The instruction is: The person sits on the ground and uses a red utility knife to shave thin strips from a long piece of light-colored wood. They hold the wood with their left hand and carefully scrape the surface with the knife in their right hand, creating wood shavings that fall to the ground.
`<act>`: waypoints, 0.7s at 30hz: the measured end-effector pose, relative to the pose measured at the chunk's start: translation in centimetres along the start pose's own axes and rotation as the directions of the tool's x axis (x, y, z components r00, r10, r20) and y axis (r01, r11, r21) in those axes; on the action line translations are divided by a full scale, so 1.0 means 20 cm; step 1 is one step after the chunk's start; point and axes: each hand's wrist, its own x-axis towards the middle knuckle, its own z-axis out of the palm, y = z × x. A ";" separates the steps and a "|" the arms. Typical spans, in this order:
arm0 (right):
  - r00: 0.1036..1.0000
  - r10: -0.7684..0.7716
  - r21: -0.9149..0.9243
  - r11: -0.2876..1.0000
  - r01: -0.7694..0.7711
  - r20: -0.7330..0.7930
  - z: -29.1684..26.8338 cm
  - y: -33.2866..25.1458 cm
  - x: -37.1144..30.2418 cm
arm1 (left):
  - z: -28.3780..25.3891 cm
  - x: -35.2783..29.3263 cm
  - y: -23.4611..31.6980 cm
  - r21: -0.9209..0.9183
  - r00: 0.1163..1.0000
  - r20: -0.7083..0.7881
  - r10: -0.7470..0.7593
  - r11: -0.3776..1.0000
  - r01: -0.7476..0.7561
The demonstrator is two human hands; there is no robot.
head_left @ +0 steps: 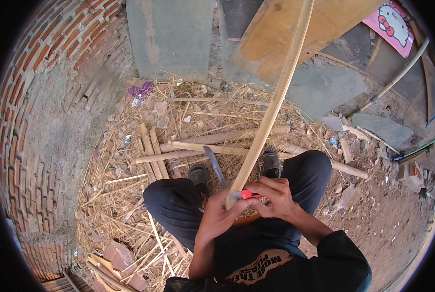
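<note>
My left hand (215, 215) grips the lower end of the bamboo strip (271, 112), which rises from between my knees. My right hand (277, 197) is closed around a red-handled tool (250, 194) at that end. Current step: trimming, I judge. Next move: apply controlled thumb pressure. Fingers partly hide the tool (the strip's top is cut off).

Between the fingers (275, 185) runs a pale wood strip (274, 103), smooth-faced with a faint sheen, and under them sits a glossy red plastic handle (250, 194). Just beyond them lies a smooth grey metal blade (214, 165); either side are matt cloth trousers (307, 173), and well left, rough brick wall (32, 160).
</note>
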 end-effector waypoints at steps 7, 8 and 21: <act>1.000 0.021 -0.076 0.997 -0.020 0.021 -0.02 -0.05 0.04 | 0.00 -0.03 -0.04 0.024 1.000 0.006 -0.028 0.999 0.028; 0.999 0.034 -0.091 0.995 -0.031 0.028 -0.03 -0.05 0.04 | 0.00 -0.03 -0.05 0.051 1.000 -0.011 -0.014 0.999 0.015; 0.999 -0.004 -0.159 0.987 0.010 0.038 -0.08 -0.06 0.09 | 0.03 -0.04 0.06 0.383 0.987 -0.155 0.033 0.923 0.030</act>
